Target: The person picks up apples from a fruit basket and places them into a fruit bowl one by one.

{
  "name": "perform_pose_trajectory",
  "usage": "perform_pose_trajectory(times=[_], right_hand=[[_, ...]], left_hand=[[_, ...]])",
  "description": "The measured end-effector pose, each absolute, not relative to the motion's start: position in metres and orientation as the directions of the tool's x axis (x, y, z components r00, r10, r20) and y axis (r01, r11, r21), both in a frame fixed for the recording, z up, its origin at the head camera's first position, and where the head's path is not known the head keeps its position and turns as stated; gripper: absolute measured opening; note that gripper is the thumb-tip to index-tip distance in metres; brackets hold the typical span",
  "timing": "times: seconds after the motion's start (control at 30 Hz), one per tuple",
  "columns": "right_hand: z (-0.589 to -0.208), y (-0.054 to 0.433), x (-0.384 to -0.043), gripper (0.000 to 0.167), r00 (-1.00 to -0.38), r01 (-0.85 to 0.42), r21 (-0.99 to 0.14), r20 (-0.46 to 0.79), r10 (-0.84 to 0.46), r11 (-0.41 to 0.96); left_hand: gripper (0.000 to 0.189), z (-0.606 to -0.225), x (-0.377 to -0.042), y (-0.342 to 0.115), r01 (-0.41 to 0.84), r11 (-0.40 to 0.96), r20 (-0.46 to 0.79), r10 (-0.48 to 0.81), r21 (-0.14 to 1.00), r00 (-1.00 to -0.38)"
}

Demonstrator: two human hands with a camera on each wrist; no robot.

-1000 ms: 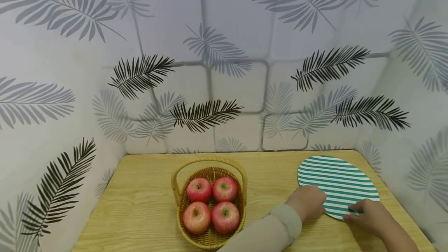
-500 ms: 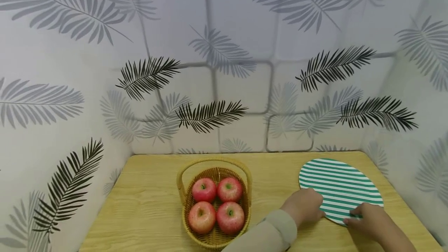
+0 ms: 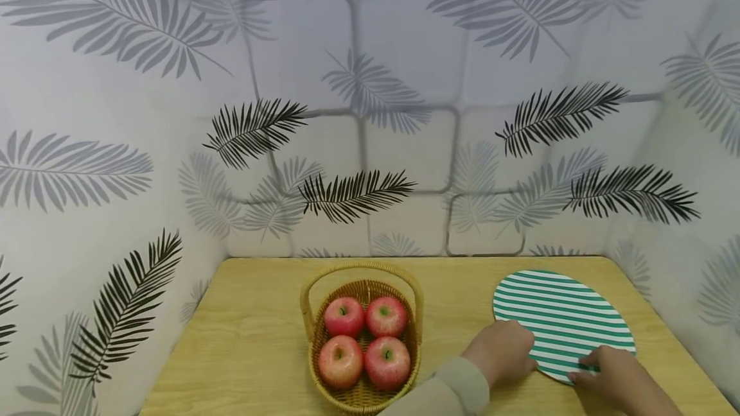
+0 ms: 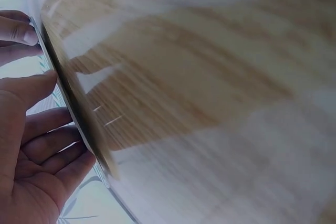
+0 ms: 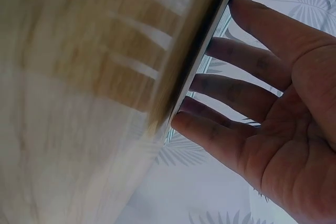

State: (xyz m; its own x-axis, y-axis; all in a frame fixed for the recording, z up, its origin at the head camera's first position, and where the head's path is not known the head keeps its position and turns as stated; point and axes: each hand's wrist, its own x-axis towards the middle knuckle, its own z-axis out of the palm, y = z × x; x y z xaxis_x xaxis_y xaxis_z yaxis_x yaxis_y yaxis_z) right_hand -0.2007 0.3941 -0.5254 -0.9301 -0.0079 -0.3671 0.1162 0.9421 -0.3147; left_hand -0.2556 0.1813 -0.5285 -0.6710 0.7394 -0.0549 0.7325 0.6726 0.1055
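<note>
A round placemat (image 3: 561, 313) with green and white stripes lies on the right side of the wooden table. At its near edge, to the left, is my left hand (image 3: 503, 348); in the left wrist view its thumb and lightly bent fingers (image 4: 79, 169) touch the mat's thin edge. My right hand (image 3: 618, 374) is at the near right part of the same edge. From the right wrist view, its nearly straight fingers (image 5: 236, 87) rest with their tips against the rim. Part of the right hand (image 4: 16, 32) also shows beyond the left one.
A yellow wicker basket (image 3: 417, 364) with a tall handle stands left of my hands, holding several red apples (image 3: 343, 318). My left sleeve (image 3: 445, 390) passes close to its near right side. Leaf-patterned walls (image 3: 405, 217) enclose the wooden table (image 3: 248, 320).
The head view has shifted, so the basket, table and walls appear slightly farther right and lower. Both hands keep their contact at the placemat's near edge.
</note>
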Motion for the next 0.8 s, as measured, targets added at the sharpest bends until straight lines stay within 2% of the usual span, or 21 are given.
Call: perform_pose_trajectory(times=[0.4,0.8], right_hand=[[-0.530,0.386,-0.198,0.066,-0.921,0.116,-0.308,-0.389,-0.014,0.944],[-0.531,0.377,-0.200,0.066,-0.920,0.113,-0.312,-0.392,-0.019,0.943]], left_hand=[[0.020,-0.525,-0.240,0.169,0.717,0.684,-0.040,0.726,0.133,-0.686],[0.020,-0.525,-0.236,0.159,0.698,0.709,-0.001,0.701,0.097,-0.713]])
